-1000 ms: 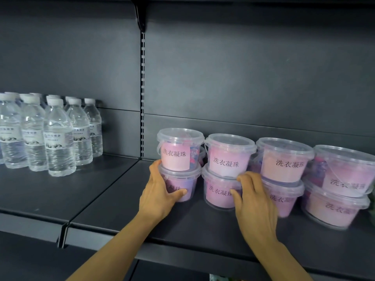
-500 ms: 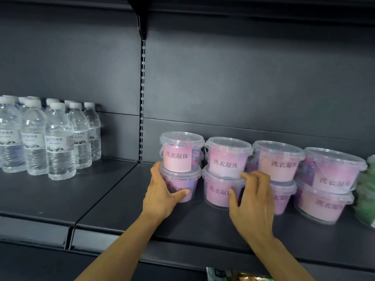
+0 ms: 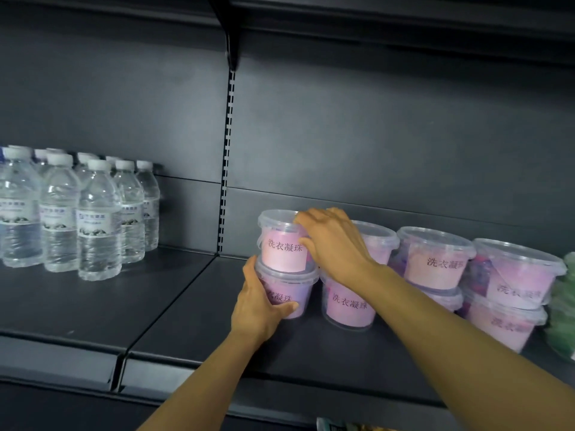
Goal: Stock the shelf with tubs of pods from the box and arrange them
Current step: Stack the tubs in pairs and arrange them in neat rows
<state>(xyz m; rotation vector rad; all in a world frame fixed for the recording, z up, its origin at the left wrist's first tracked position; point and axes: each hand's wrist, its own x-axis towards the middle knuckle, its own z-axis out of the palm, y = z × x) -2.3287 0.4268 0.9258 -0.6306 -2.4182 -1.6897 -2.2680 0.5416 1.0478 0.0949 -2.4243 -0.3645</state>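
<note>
Your left hand is wrapped around the side of the bottom pink tub of the stack nearest the slotted upright, thumb across its front, and your right hand is clamped over the lid and right side of the top pink tub sitting on it. Both tubs are on the shelf, just right of the upright, with three more two-high stacks running further right of it. The risk, as I judge it, is the top tub sliding off the smooth clear lid beneath if you twist or shove it while the bottom one shifts. Your right forearm crosses in front of the second stack, so a sweep away from the upright could knock it. Pushing toward the upright matters little, since the water bottles stand well left of it. The box is not in view.
</note>
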